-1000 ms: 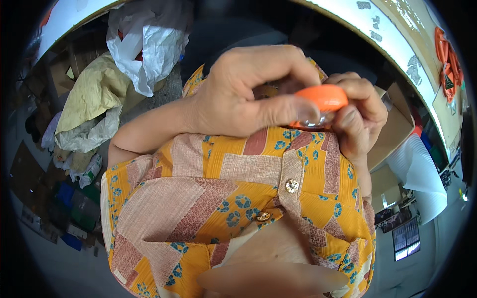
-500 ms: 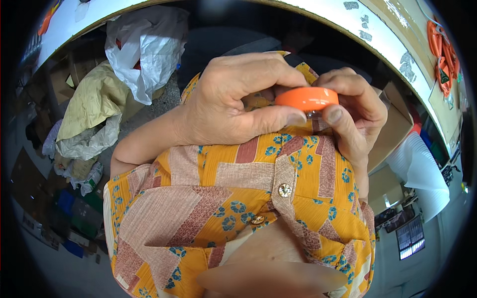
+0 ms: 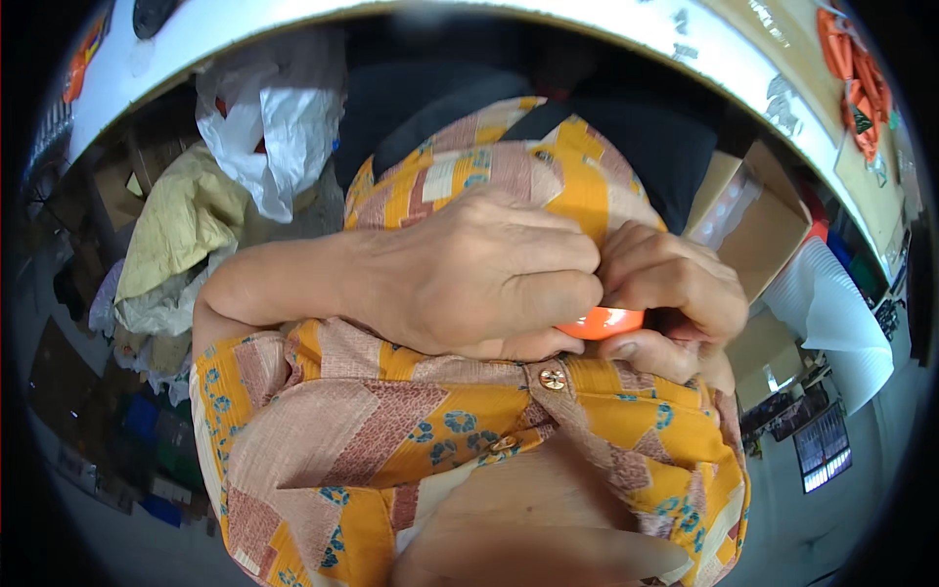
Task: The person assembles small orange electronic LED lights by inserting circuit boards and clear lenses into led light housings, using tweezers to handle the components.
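Observation:
A glossy orange rounded piece (image 3: 604, 321) is held between my two hands, close to the front of my patterned shirt (image 3: 469, 401). Most of it is covered by fingers, so its kind cannot be made out. My left hand (image 3: 489, 279) has its fingers curled over the top left of the piece, thumb beneath. On the other side my right hand (image 3: 675, 293) grips it, with bent fingers above and the thumb pressed along the lower edge. Both hands are closed, their knuckles nearly touching.
A worktable edge (image 3: 391, 12) curves across the top. More orange pieces (image 3: 859, 88) lie on it at the far right. At left hang a white plastic bag (image 3: 279, 127) and a yellowish sack (image 3: 181, 220). An open cardboard box (image 3: 773, 225) and white foam wrap (image 3: 836, 323) stand at right.
Both hands have come down and nearer my chest with the orange piece. The left fingers have curled over it, and less of it shows than before.

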A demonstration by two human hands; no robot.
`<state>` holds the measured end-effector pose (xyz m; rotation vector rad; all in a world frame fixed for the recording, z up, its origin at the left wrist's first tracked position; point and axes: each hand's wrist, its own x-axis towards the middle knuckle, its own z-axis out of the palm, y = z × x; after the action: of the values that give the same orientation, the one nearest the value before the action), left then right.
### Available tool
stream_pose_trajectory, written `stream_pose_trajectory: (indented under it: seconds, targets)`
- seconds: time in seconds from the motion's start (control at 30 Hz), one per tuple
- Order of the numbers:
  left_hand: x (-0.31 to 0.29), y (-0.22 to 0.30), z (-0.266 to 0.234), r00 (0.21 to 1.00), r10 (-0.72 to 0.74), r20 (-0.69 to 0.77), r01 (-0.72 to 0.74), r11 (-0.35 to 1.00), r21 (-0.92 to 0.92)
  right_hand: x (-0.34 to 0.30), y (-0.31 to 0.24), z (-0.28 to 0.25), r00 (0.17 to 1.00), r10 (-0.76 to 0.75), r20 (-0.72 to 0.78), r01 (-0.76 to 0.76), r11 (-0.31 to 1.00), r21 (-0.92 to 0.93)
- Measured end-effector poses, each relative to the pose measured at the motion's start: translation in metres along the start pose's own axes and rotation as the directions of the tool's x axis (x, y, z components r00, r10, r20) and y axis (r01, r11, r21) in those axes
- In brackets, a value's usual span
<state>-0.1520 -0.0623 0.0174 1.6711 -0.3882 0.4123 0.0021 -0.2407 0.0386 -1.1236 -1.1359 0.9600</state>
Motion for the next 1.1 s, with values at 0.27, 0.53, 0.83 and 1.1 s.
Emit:
stream_pose_trajectory:
  seconds: [0.27, 0.53, 0.83, 1.1]
  targets:
    - [0.021, -0.021, -0.005, 0.902, -0.327, -0.281, 0.276, 0.938, -0.208, 0.001, 0.023, 0.001, 0.835, 0.272, -0.479, -0.102, 0.931, 0.352]
    - [0.029, -0.011, -0.029, 0.980, -0.179, -0.085, 0.197, 0.929, 0.314, 0.015, 0.025, -0.023, 0.966, 0.150, -0.209, -0.163, 0.985, -0.048]
    - [0.010, -0.019, -0.011, 0.879, -0.438, -0.188, 0.416, 0.898, -0.147, 0.005, 0.024, -0.022, 0.972, 0.142, -0.187, -0.169, 0.976, -0.139]
    - [0.002, -0.013, -0.009, 0.963, -0.262, 0.072, 0.269, 0.956, -0.119, -0.023, 0.020, -0.002, 0.996, 0.033, -0.086, -0.045, 0.989, -0.141]
